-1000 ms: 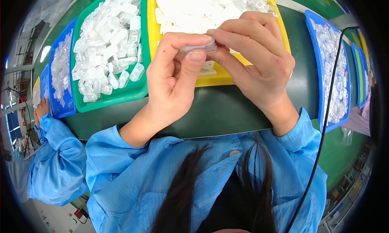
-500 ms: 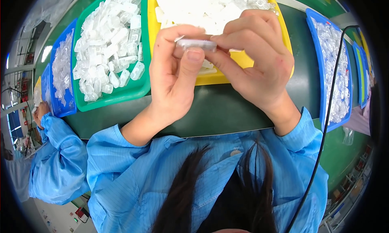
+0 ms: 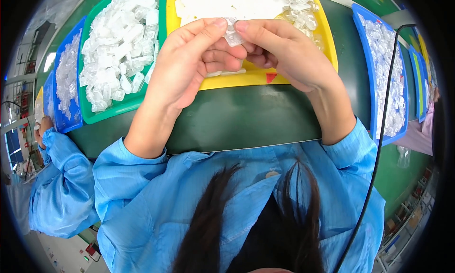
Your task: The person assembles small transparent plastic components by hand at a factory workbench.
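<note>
Between my two hands is a small clear plastic case (image 3: 233, 37), pinched at both sides by thumbs and fingers. My left hand (image 3: 196, 52) grips its left edge, and my right hand (image 3: 279, 47) has hold of the right edge. Both are raised over the near part of a yellow tray (image 3: 265, 80). White flat pieces (image 3: 237, 2) fill the middle of that tray, with clear plastic parts (image 3: 303, 12) heaped along its right side. The fingers hide part of the case.
Left of the yellow tray stands a green tray (image 3: 102, 114) of clear and white cases, then a blue tray (image 3: 71, 126) of clear parts. Another blue tray (image 3: 374, 97) lies on the right, crossed by a black cable (image 3: 379, 149). A co-worker's blue sleeve (image 3: 66, 183) is at far left.
The case has turned from edge-on to show its flat face. Both hands have shifted, thumbs now on top at its sides, and the right hand has come lower.
</note>
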`<state>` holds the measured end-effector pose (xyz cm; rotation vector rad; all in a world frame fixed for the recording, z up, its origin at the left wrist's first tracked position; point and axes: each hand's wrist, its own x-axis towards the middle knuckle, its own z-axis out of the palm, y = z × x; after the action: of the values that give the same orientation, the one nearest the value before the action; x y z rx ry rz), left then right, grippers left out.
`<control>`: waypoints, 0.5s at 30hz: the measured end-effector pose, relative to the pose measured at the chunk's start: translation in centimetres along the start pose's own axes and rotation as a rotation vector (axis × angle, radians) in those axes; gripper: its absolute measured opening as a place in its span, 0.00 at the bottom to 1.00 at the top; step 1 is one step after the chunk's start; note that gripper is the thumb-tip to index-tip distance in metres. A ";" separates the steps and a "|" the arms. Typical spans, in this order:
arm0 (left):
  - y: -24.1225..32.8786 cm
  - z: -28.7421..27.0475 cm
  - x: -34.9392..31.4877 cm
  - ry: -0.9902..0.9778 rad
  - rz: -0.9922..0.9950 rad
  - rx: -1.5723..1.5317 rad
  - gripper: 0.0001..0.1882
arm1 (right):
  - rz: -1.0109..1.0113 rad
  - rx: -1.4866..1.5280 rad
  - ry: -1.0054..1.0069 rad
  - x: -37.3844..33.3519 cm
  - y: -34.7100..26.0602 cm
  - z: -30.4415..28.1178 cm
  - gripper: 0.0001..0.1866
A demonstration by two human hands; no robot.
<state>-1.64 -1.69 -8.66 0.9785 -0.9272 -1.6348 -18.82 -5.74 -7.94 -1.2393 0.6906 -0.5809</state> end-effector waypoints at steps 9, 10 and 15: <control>-0.4 0.1 0.0 0.059 0.118 0.072 0.11 | -0.441 -0.644 0.195 0.2 1.0 0.6 0.11; -0.4 0.7 -0.4 0.111 0.294 0.253 0.11 | -0.616 -0.891 0.245 0.2 0.8 0.7 0.10; -0.6 0.9 -0.2 0.099 0.539 0.313 0.10 | -0.729 -0.880 0.229 0.5 0.9 0.4 0.08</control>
<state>-2.68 -1.27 -8.84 0.9033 -1.2735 -1.0003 -18.12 -5.62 -8.77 -2.3116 0.6966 -1.0874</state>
